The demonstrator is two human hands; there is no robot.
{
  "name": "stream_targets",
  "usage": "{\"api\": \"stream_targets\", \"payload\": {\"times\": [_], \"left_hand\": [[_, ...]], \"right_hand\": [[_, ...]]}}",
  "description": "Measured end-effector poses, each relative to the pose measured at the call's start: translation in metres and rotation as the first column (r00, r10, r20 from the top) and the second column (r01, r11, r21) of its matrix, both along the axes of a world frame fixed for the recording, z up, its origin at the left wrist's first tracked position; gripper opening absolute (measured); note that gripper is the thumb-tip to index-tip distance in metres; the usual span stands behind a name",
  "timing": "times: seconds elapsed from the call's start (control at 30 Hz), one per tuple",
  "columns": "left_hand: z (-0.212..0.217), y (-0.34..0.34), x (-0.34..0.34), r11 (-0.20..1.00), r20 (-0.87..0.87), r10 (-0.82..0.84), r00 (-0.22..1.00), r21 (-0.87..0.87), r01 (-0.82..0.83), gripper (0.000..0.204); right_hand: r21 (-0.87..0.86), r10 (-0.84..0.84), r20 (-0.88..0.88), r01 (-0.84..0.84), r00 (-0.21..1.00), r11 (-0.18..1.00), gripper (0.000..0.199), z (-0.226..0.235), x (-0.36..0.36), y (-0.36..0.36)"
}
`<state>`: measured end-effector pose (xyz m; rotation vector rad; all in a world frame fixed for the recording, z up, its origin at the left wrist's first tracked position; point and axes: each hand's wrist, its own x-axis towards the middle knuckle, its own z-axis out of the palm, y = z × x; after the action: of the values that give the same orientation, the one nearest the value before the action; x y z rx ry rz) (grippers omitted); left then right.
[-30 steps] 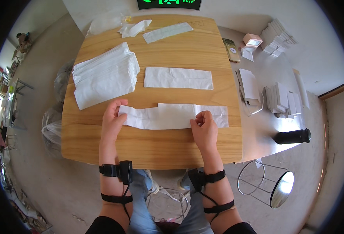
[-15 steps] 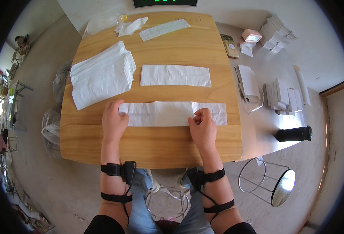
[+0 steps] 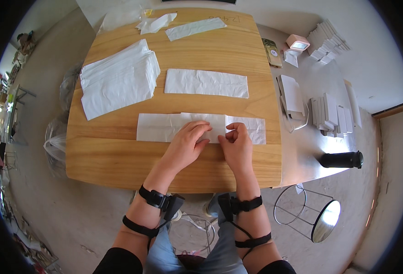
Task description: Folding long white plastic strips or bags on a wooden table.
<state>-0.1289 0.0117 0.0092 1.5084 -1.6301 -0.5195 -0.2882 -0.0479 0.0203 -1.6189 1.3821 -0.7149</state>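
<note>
In front of me a long white sheet (image 3: pixel 158 128) lies flat across the wooden table, with a smaller white piece or folded layer over its middle. My left hand (image 3: pixel 186 139) rests over this middle part, fingers bent and thumb apart, holding nothing that I can see. Just to its right, my right hand (image 3: pixel 238 145) has its fingers curled and thumb and forefinger together at the right edge of the middle layer. Beyond them lies another flat white strip (image 3: pixel 206 83). A thick stack of white sheets (image 3: pixel 119 77) is fanned out at the left.
Toward the far edge are a narrow white strip (image 3: pixel 196 28) and a crumpled white piece (image 3: pixel 156 23). A metal side table on the right bears a phone (image 3: pixel 271 52), a pink lamp (image 3: pixel 297 42), white boxes (image 3: pixel 325 112) and a black bottle (image 3: pixel 342 160). A round stool (image 3: pixel 325 221) stands below.
My left hand has moved right, from the sheet's left end to its middle beside my right hand. My right hand stays almost where it was. The view has shifted slightly.
</note>
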Motion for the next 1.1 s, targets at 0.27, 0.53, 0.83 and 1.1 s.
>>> {"api": "stream_targets", "payload": {"times": [0.27,0.53,0.83,1.1], "left_hand": [[0.002,-0.002,-0.003,0.999,-0.01,0.013,1.0,0.039,-0.013,0.039],[-0.007,-0.006,0.0,0.998,-0.16,0.042,0.986,0.054,-0.033,0.025],[-0.004,-0.007,-0.003,0.988,-0.203,0.129,0.971,0.105,-0.109,0.007],[-0.007,-0.01,-0.003,0.99,-0.248,0.124,0.961,0.092,-0.104,0.006]], "right_hand": [[0.018,-0.012,0.017,0.012,1.0,1.0,0.03,0.003,0.002,-0.003],[0.008,-0.025,0.016,0.025,1.0,1.0,0.029,0.0,0.003,-0.006],[-0.063,-0.019,0.023,0.021,1.0,0.998,0.035,0.001,0.003,-0.002],[-0.113,0.057,0.005,-0.056,0.998,0.992,0.04,-0.008,0.001,0.0]]}}
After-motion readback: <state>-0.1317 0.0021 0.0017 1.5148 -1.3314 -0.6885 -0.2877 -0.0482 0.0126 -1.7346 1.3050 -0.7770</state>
